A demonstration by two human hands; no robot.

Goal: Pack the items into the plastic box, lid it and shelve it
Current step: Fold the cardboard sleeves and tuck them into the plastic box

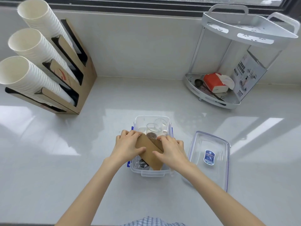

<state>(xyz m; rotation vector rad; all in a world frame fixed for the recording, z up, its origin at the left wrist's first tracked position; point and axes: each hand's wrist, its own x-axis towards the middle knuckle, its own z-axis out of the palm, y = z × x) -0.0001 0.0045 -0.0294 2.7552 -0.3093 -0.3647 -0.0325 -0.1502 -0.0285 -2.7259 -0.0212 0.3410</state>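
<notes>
A clear plastic box (152,172) with blue side clips stands on the counter in front of me. Inside it are two clear glasses (154,128), a dark round item and a dark wrapped item (143,164) near the front. A brown paper packet (150,154) lies slanted across the box's opening. My left hand (127,144) and my right hand (171,149) both press on it from either side, fingers curled over its edges. The clear lid (210,159) with a blue label lies flat on the counter just right of the box.
A cardboard holder (78,79) with three stacks of white paper cups stands at the back left. A white two-tier corner shelf (236,62) at the back right holds a red tissue pack (215,82), a dark scoop and a printed carton on its lower tier.
</notes>
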